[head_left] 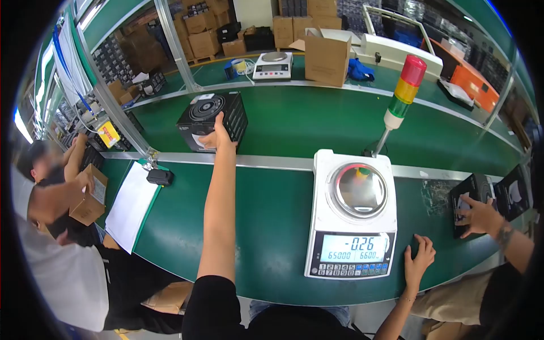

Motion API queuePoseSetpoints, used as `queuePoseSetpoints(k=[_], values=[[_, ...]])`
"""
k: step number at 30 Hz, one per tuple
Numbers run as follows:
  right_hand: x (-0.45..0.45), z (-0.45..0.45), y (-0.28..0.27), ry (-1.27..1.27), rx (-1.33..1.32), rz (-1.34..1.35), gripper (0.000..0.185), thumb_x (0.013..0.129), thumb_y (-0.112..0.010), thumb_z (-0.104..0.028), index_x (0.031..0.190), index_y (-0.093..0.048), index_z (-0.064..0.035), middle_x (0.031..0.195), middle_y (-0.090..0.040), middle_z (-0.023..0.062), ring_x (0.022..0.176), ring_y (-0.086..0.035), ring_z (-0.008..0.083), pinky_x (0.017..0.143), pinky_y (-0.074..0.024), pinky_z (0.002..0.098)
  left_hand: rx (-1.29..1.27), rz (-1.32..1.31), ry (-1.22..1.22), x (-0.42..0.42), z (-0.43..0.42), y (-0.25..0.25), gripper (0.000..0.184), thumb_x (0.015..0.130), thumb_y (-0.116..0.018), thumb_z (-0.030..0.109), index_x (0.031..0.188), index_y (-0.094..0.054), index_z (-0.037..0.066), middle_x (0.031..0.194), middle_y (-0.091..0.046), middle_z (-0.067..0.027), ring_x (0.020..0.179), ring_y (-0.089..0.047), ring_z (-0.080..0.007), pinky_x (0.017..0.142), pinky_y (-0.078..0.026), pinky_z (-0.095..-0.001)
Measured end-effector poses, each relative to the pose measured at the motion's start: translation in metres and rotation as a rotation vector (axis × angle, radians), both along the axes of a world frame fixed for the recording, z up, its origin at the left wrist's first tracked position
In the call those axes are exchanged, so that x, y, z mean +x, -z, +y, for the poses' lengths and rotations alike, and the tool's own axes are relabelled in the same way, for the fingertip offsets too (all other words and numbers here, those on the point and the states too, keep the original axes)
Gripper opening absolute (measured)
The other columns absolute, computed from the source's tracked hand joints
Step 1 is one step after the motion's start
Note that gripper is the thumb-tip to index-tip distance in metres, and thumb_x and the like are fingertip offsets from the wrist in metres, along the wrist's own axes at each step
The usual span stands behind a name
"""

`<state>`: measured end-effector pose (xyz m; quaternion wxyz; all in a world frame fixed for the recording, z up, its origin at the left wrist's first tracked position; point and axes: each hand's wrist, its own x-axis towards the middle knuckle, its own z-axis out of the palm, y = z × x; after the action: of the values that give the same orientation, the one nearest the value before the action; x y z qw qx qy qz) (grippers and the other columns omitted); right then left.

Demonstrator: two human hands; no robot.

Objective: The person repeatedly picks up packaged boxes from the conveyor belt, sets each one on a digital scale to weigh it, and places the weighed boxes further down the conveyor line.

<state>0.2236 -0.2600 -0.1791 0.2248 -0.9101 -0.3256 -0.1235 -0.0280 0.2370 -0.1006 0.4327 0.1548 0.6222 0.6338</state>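
Observation:
My left arm reaches forward, and my left hand (218,136) grips a black printed box (211,110) by its near side, thumb up along the face and the other fingers partly hidden. That box is at the green belt, just past the metal rail; whether it rests on the belt I cannot tell. My right hand (419,256) holds nothing and lies on the green table with its fingers apart, right of a white weighing scale (320,192). The scale's round metal pan (360,190) bears nothing, and its display reads -0.26.
At the right, another person's hand (476,215) touches a black box (467,190) beside a second one (513,192). A signal light (405,90) rises behind the scale. Papers (133,201) and a small black device (160,177) lie left. Across the belt stand another scale (273,67) and a carton (327,59).

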Motion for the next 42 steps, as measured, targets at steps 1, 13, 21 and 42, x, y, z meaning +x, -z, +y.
queuePoseSetpoints(k=[1,13,21,42], values=[[0.001,-0.002,-0.001,0.0,0.013,0.02,0.04,0.072,-0.06,-0.012,0.111,-0.054,-0.0109,0.117,-0.046,0.0078,0.11,-0.039,0.0277,0.097,-0.0229,0.0429,0.025,-0.012,0.003,0.002,-0.002,0.003,0.117,0.052,-0.081,0.039,0.138,-0.006,0.012,0.133,-0.025,-0.014,0.118,-0.034,-0.041,0.078,-0.043,-0.0655],[-0.001,-0.004,-0.007,-0.05,0.06,0.001,0.038,0.07,-0.06,-0.011,0.107,-0.056,-0.0101,0.113,-0.047,0.0082,0.107,-0.039,0.0282,0.096,-0.0254,0.0416,0.422,-0.531,0.479,-0.044,-0.022,0.032,0.057,0.071,-0.07,0.022,0.117,-0.036,0.018,0.123,-0.044,-0.008,0.111,-0.045,-0.0321,0.087,-0.034,-0.0628],[0.0,-0.002,-0.007,-0.02,0.109,0.02,0.037,0.068,-0.062,-0.01,0.104,-0.057,-0.0098,0.111,-0.047,0.0077,0.105,-0.039,0.0284,0.095,-0.026,0.0411,0.356,-0.514,0.78,-0.065,-0.143,-0.028,0.037,0.082,-0.056,0.028,0.112,-0.054,0.007,0.118,-0.054,-0.0139,0.108,-0.051,-0.0332,0.083,-0.043,-0.0585],[-0.001,-0.004,-0.01,-0.021,0.121,0.013,0.037,0.068,-0.063,-0.012,0.104,-0.058,-0.0101,0.111,-0.049,0.0079,0.105,-0.04,0.0277,0.097,-0.0245,0.0408,0.002,-0.042,1.704,0.037,-0.262,-0.114,0.05,0.087,-0.052,0.028,0.128,-0.033,0.006,0.125,-0.043,-0.0116,0.112,-0.048,-0.0241,0.088,-0.046,-0.0439]])
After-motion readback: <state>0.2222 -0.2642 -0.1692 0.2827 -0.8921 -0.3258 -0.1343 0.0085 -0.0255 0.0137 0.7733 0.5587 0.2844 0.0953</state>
